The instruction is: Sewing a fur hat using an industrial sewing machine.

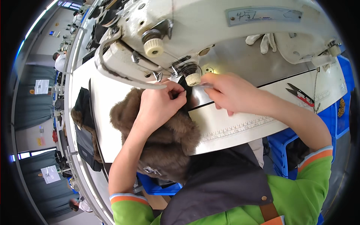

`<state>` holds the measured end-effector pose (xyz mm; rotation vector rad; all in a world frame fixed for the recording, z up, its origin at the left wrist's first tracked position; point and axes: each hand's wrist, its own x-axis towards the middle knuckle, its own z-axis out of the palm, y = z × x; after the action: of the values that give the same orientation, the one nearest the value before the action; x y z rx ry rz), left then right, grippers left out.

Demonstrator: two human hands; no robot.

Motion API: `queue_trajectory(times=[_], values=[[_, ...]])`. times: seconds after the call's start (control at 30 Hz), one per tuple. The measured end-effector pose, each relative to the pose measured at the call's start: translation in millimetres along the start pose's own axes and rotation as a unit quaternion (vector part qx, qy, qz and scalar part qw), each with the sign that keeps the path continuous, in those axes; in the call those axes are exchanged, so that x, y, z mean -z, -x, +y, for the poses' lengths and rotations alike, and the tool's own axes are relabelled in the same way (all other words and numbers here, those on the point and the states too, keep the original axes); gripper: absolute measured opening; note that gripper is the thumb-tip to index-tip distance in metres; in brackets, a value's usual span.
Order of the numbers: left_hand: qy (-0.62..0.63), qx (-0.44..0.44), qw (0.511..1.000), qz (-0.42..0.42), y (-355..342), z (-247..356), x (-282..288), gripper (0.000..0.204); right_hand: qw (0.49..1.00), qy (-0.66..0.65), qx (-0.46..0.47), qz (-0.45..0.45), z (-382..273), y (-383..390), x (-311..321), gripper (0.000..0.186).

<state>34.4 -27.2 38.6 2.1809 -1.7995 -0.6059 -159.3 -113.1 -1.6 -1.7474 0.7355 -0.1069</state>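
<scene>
A white sewing machine (210, 22) stands in front of me, with a round cream tension knob (194, 79) near its needle end. My left hand (159, 103) is closed in a pinch at the edge of dark fabric (186, 87) beside that end. Under my left wrist hangs a bulky brown faux-fur piece (161, 157), draped over the table's front edge. My right hand (230, 92) is closed just right of the knob. A short greyish thing (205, 86) shows at its fingertips, its kind hidden. The machine head and my fingers hide the needle.
Red-handled thread snips (301, 95) lie at the right on the white table (232, 131), which carries a printed ruler. White gloves (264, 42) lie behind the machine arm. Blue crates (279, 150) stand below right. More dark fur-trimmed pieces (87, 127) lie at the left.
</scene>
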Motion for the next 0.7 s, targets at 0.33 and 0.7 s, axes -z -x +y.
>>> queue_trajectory(times=[0.33, 0.7], values=[[0.04, -0.045, 0.998, 0.029, 2.1, -11.9, -3.3, 0.013, 0.87, 0.408, 0.244, 0.129, 16.3, -24.6, -10.0, 0.014], [-0.023, -0.124, 0.988, 0.089, 2.0, 0.1, -15.1, 0.01, 0.809, 0.4, 0.392, 0.178, 24.2, -44.8, -11.8, 0.01]])
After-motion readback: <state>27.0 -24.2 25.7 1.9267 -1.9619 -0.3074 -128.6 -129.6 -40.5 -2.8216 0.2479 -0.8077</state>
